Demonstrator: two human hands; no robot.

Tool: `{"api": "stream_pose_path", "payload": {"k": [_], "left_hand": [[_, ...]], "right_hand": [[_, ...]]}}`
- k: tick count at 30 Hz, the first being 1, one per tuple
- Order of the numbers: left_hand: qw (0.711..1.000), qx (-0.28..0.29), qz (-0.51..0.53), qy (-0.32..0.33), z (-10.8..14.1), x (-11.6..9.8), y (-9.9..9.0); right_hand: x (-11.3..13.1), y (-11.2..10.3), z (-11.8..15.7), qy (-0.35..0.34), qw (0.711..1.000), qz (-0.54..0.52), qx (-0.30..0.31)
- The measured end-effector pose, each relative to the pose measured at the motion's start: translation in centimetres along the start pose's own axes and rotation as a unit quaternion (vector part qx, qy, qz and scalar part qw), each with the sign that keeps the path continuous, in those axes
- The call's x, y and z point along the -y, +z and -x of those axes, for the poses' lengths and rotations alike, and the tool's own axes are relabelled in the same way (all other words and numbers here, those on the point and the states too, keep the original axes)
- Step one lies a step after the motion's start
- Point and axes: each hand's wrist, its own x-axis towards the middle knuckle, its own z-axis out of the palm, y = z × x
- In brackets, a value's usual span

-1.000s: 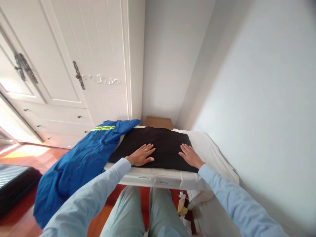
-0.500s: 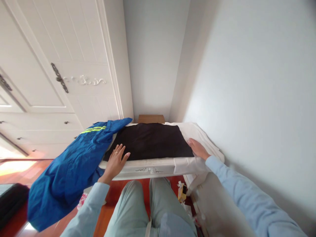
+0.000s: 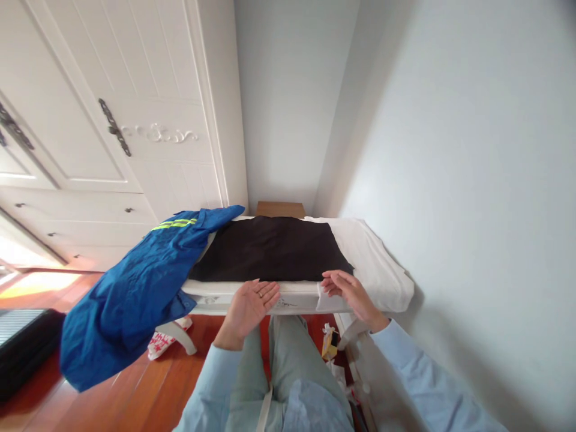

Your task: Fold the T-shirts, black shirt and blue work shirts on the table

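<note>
The left hand (image 3: 249, 309) is spread flat and empty, palm turned up, fingers side by side, a ring on one of them. The right hand (image 3: 354, 295) is loosely bent with its fingers unclasped, nothing visible in its grip; whether its fingertips touch the cloth below them I cannot tell.

Just beyond both hands lies the black cloth (image 3: 276, 249), laid out fairly flat on the table (image 3: 306, 300) – its near right corner close by the right hand, its near edge just past the left fingertips. To the right of the right hand, a white cloth (image 3: 382, 258) covers that end of the table.

Left of the left hand, the blue garment (image 3: 130, 294) drapes off the table's other end, a yellow stripe across it. Below the left hand and to its left is a red-and-white bag (image 3: 166, 343) on the floor (image 3: 135, 390); farther out, a black case (image 3: 31, 354). Ahead of the hands, past the black cloth – a brown box (image 3: 279, 209), with the wardrobe (image 3: 180, 72) to its left.
</note>
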Motion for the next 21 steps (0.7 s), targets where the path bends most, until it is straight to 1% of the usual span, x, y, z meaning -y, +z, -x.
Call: {"api": "stream_pose_path", "payload": {"k": [2,5,7,9,12,15,16,18,21], "left_hand": [[1.000,0.001,0.009,-0.021,-1.2,0.6,1.3],[0.999,-0.004,0.020,-0.028,-3.0,1.4,2.3],[0.999,-0.010,0.000,-0.034,-3.9,1.6,2.6],[0.999,-0.017,-0.024,-0.037,-4.6,1.6,3.0],[0.999,-0.025,-0.022,-0.027,-5.4,1.4,3.6],[1.000,-0.026,-0.002,-0.017,-5.7,1.4,3.8],[1.000,-0.024,0.004,-0.017,-5.7,1.4,3.8],[1.000,-0.021,0.009,-0.017,-5.6,1.5,3.6],[0.999,-0.029,0.001,-0.012,-5.2,1.4,3.0]], "right_hand": [[-0.3,2.6,0.4,0.045,0.995,-0.060,0.063],[-1.1,5.9,0.0,0.113,0.976,-0.121,0.139],[-1.6,7.2,-0.7,0.145,0.964,-0.152,0.164],[-1.9,7.7,-1.4,0.167,0.953,-0.184,0.171],[-1.8,7.2,-2.2,0.216,0.931,-0.248,0.158],[-1.1,6.0,-2.9,0.268,0.903,-0.323,0.091],[-0.7,5.5,-3.1,0.270,0.897,-0.345,0.061],[0.1,4.1,-3.4,0.248,0.891,-0.381,0.001],[1.2,1.0,-3.9,0.214,0.883,-0.410,-0.077]]}}
